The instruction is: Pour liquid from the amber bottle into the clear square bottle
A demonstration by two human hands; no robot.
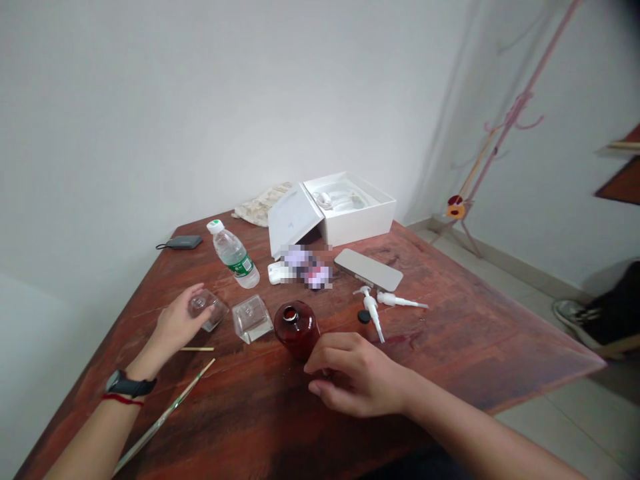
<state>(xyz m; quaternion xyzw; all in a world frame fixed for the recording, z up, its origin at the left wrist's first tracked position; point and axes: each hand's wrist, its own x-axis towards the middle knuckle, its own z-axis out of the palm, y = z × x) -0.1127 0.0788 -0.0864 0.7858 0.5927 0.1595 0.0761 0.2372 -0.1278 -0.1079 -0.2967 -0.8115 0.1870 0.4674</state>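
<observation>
Steadiness, we judged, was why our left grip (pixel 180 321) clasped a clear container (pixel 218 316) toward the left edge of the surface (pixel 240 413); our right grip (pixel 359 375) curled beside the brown bottle (pixel 299 339), farther inward; whether holding anything, we couldn't tell.

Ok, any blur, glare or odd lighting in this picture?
Head view: soft light; small glints on the brown bottle; a pixelated patch obscures something on the table; the pink rack throws faint shadows on the wall; the top right corner goes dark.

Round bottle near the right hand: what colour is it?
The round bottle is dark reddish-brown, best seen in the head view.
</observation>
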